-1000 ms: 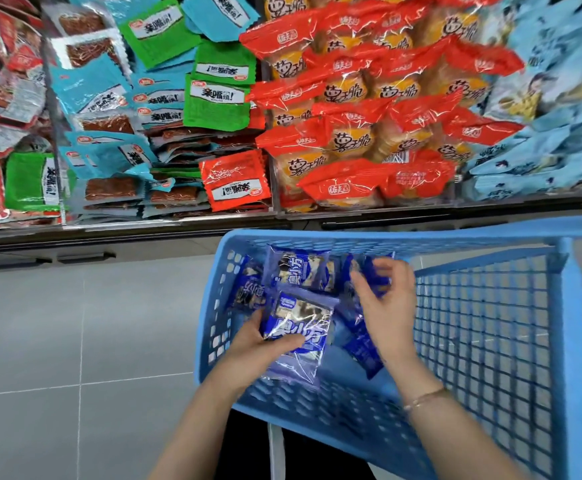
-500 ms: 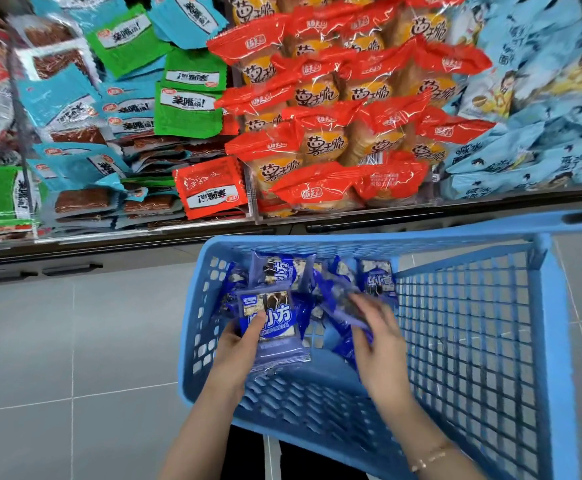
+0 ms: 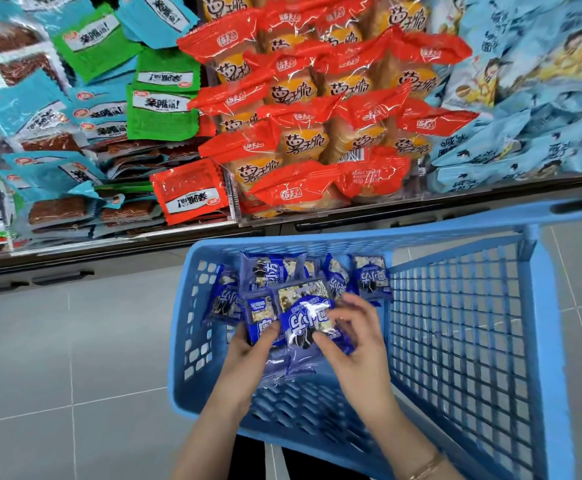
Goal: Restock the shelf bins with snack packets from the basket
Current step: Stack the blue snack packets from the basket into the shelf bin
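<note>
A blue plastic basket [image 3: 539, 323] stands on the floor below the shelf. Several dark blue snack packets [image 3: 272, 271] lie at its far left end. My left hand [image 3: 248, 355] holds a small stack of these packets [image 3: 260, 318] from below, thumb on top. My right hand [image 3: 355, 341] pinches another blue packet [image 3: 308, 322] and lays it against that stack. Above, the shelf bins hold red and orange packets [image 3: 317, 109], green and teal packets [image 3: 158, 112] and light blue packets [image 3: 525, 126].
A clear divider [image 3: 232, 199] separates the left bin from the red one. The shelf's front edge [image 3: 352, 209] runs just above the basket's far rim. Grey tiled floor [image 3: 75, 358] lies to the left. The basket's right half shows bare mesh [image 3: 456, 323].
My right hand picked up a blue packet from the pile and brought it left onto the stack in my left hand. The view tilted slightly toward the shelf.
</note>
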Available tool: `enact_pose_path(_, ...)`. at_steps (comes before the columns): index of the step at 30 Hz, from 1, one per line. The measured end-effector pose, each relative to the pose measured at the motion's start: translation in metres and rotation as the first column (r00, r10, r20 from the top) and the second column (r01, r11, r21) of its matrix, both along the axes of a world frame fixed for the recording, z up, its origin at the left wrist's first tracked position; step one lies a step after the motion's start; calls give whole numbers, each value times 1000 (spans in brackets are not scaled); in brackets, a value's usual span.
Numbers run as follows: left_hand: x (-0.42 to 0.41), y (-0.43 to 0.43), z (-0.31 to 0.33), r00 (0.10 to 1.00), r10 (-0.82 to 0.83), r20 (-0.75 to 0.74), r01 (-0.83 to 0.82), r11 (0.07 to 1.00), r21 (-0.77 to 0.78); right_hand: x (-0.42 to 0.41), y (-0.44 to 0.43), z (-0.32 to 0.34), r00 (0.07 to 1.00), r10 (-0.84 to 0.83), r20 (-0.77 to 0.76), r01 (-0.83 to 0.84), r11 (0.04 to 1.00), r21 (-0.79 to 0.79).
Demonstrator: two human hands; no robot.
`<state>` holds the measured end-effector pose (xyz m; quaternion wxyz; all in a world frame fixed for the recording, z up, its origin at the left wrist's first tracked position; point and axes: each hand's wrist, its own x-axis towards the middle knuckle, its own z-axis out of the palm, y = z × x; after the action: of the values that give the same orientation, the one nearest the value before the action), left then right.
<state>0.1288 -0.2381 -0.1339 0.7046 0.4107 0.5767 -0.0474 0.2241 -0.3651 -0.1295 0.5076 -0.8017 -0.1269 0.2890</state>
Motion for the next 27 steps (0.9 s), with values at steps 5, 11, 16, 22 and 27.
enact_pose_path(5,0,6,2,997,-73,9,73,997,-17,13,-8,-5,816,-132,-562,121,991,-57)
enact_pose_path(11,-5,43,-2,919,-393,-31,394,912,114,57,-29,16,898,158,-410,-168,986,13)
enact_pose_path(16,-2,46,6,735,-678,10,677,734,49,70,-7,26,761,534,-368,-603,792,-97)
enact_pose_path(22,3,23,14,767,-637,77,638,770,5,60,35,22,736,622,-268,-660,747,-77)
enact_pose_path(27,-9,27,15,856,-468,222,492,867,-71,48,49,10,742,645,-183,-665,744,-75)
